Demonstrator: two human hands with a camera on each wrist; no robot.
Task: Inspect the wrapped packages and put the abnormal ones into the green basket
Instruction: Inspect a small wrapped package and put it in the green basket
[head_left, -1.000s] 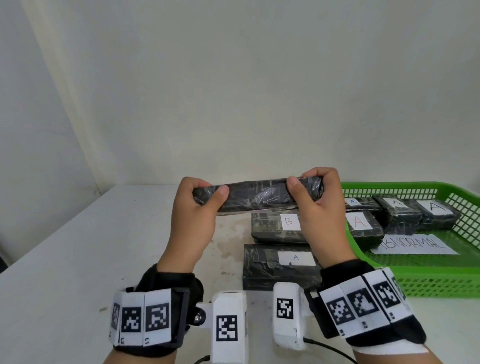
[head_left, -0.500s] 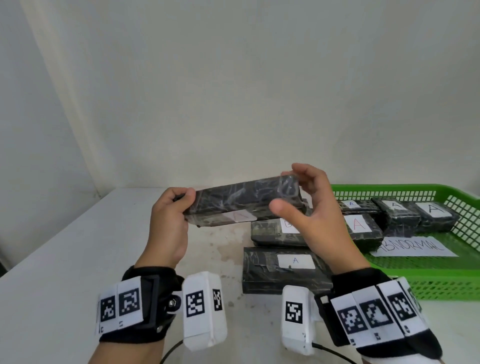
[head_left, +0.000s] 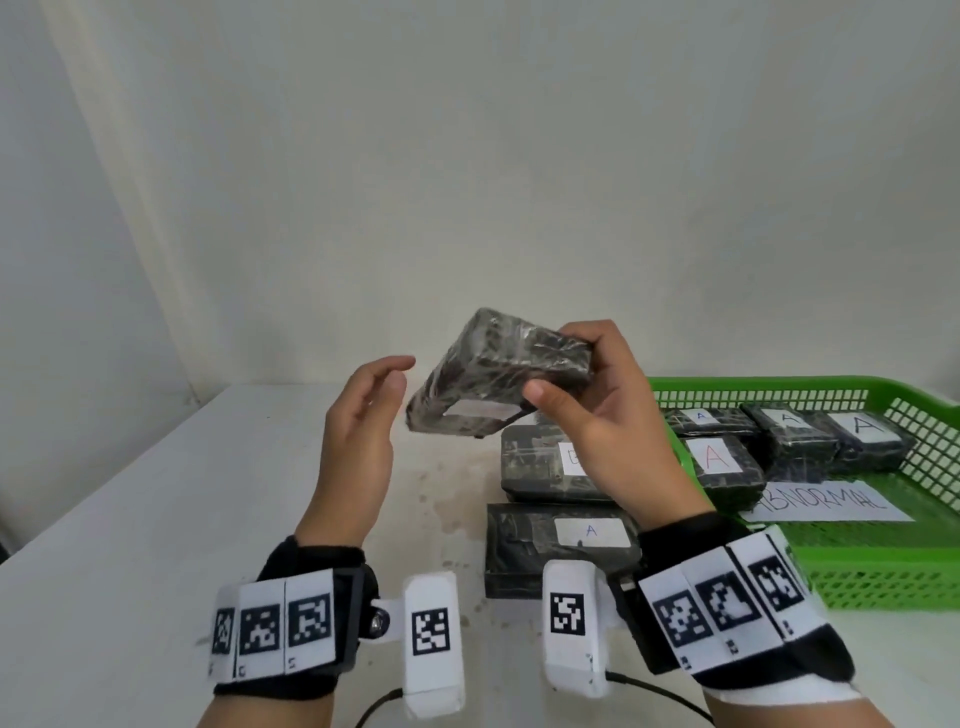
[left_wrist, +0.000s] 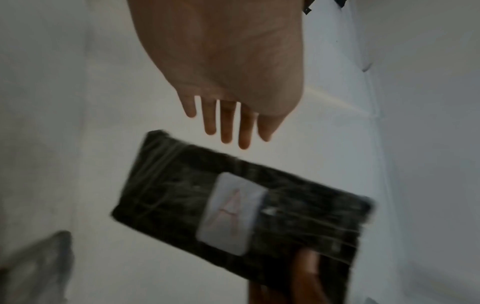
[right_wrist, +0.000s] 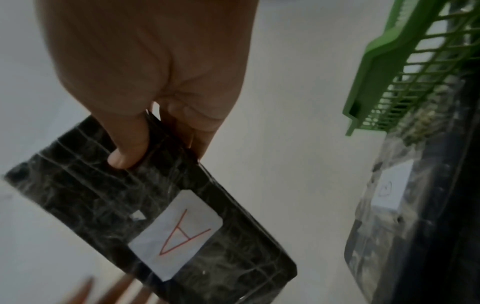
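My right hand grips one end of a black plastic-wrapped package and holds it tilted in the air above the table. Its white label with a red letter A faces down towards the wrist cameras. My left hand hovers open just left of the package, with its straight fingers a little apart from the wrapping. The green basket stands at the right and holds several wrapped packages with A labels and a paper sheet reading ABNORMAL.
Two more wrapped packages lie on the white table beside the basket: one with a blue A label nearer me and one partly hidden behind my right hand. A white wall rises behind the table.
My left hand has let go of the package and drawn away to the left. The right hand alone now holds it and has swung it up and tilted it, label side down.
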